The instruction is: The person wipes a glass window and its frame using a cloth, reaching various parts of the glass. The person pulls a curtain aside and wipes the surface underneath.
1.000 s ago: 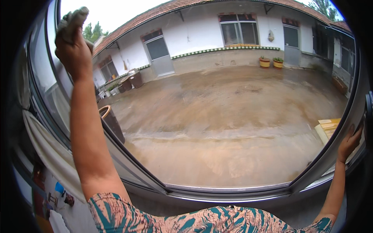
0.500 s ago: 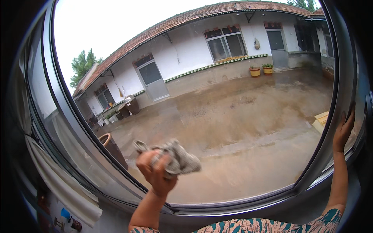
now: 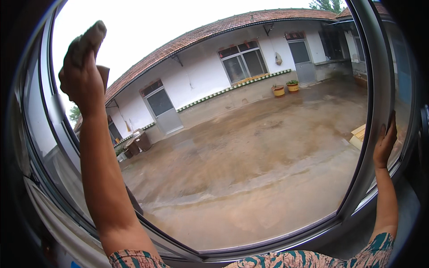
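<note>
My left hand (image 3: 87, 87) is raised to the upper left of the window pane, its fingers wrapped round a grey cloth (image 3: 91, 40). Part of the cloth sticks out above the knuckles and a darker corner hangs by the wrist. It lies close to the left upright of the metal window frame (image 3: 71, 129); whether it touches the glass I cannot tell. On the far right, my right hand (image 3: 385, 143) rests flat with straight fingers against the right upright of the frame, holding nothing.
A pale curtain (image 3: 58, 228) hangs at the lower left, beside the frame. Beyond the glass lies a wet yard (image 3: 250, 165) with a white tile-roofed building (image 3: 196, 76), two yellow flower pots (image 3: 279, 91) and brown containers (image 3: 142, 140). The window sill (image 3: 268, 248) runs along the bottom.
My left hand has swept up and to the left with the cloth, from the lower middle of the pane to its upper left. My right hand stays on the frame; the view has shifted slightly.
</note>
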{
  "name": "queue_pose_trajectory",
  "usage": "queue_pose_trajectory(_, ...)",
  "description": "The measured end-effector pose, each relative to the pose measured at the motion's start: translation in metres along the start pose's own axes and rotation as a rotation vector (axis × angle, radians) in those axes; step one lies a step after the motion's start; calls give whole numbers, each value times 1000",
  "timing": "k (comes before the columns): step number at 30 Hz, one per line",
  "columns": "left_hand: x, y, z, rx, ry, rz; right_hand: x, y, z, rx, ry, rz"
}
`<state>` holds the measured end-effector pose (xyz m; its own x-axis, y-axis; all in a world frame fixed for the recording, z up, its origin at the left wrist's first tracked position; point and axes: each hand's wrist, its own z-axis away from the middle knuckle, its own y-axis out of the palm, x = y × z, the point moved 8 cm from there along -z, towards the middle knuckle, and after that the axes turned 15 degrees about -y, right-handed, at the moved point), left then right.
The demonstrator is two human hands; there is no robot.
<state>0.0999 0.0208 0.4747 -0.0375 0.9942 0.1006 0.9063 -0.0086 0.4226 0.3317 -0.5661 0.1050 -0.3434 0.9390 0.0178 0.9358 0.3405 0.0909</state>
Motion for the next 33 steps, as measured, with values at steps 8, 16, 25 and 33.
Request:
queue_pose_trajectory(8,-176,34,65,301,124,625,19,-8,-5,24,-56,117)
queue_pose_trajectory(16,-198,-65,244,764,457,264,26,-9,-17,-8,-73,55)
queue_pose_trajectory(25,-10,-19,56,87,147,-163,56,-11,-37,15,-19,-104)
queue_pose_trajectory(33,-140,119,-60,-141,-34,72,59,-13,-44,71,-52,-199)
